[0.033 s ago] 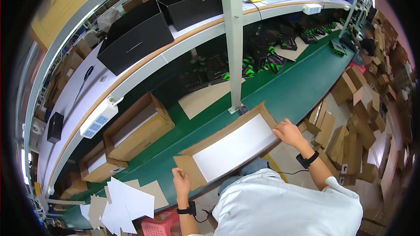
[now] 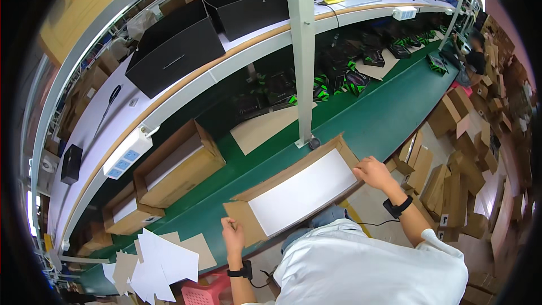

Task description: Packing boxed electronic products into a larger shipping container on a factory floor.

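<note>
A long open cardboard box [image 2: 240, 220] with a white sheet [image 2: 302, 192] lying flat on its bottom rests at the near edge of the green work surface [image 2: 389, 127], close to my body. My left hand [image 2: 232, 236] is closed at the box's left end flap, which is folded outward. At the opposite end, my right hand [image 2: 372, 173] pinches the right edge, fingers bent over the cardboard. Both wrists wear black bands. Parts of the fingertips are hidden at each grip.
Left of the box lie loose white and brown sheets [image 2: 164, 260]. Two cardboard boxes [image 2: 183, 172] stand behind them. A white post [image 2: 302, 56] rises just beyond. Black-and-green packages [image 2: 355, 82] line the back, below a shelf with black boxes [image 2: 175, 51]. Cartons [image 2: 446, 192] crowd the right floor.
</note>
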The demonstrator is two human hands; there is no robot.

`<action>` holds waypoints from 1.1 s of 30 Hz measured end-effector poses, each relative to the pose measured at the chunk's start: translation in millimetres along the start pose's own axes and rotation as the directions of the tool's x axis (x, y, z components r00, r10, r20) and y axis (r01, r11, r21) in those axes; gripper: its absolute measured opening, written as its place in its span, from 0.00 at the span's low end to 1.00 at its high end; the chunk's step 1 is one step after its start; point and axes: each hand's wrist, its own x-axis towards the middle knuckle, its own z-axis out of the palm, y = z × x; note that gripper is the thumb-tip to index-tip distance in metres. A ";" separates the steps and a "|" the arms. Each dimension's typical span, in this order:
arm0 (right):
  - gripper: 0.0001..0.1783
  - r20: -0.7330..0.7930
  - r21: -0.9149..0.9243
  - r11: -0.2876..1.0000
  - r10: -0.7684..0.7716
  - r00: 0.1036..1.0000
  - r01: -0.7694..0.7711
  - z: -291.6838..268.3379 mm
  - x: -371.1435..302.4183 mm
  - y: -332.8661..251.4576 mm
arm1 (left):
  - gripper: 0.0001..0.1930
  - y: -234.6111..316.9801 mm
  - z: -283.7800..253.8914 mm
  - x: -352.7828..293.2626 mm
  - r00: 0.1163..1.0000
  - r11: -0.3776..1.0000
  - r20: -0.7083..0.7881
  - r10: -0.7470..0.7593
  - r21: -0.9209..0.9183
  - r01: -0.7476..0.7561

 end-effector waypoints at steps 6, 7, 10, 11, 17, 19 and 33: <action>0.17 0.536 0.320 0.930 -0.023 0.844 -0.178 -59.0 51.8 51.3 | 0.11 103.4 -35.9 17.3 0.919 0.796 -0.001 0.395 0.499 -0.341; 0.18 0.489 0.393 0.906 -0.061 0.870 -0.157 -69.2 68.3 64.9 | 0.12 138.4 -42.5 29.3 0.909 0.810 0.068 0.412 0.430 -0.399; 0.18 0.317 0.541 0.834 -0.084 0.945 -0.107 -85.5 144.1 103.3 | 0.12 207.5 -40.2 108.6 0.875 0.882 0.284 0.391 0.155 -0.445; 0.18 0.285 0.577 0.810 -0.085 0.955 -0.100 -82.8 171.9 122.8 | 0.12 222.5 -31.1 150.8 0.843 0.856 0.331 0.423 0.161 -0.492; 0.29 0.094 0.630 0.762 0.116 0.989 -0.150 36.3 336.8 196.7 | 0.17 259.2 83.7 354.7 0.961 0.986 0.257 0.102 0.102 -0.132; 0.31 0.027 0.619 0.778 0.115 0.993 -0.107 87.1 384.7 174.3 | 0.29 194.7 153.3 377.7 0.982 0.994 0.187 0.021 -0.112 0.000; 0.45 -0.192 -0.067 0.921 0.365 0.911 -0.383 127.9 525.2 202.5 | 0.64 221.6 298.5 452.5 0.793 0.554 0.537 -0.289 -0.582 0.596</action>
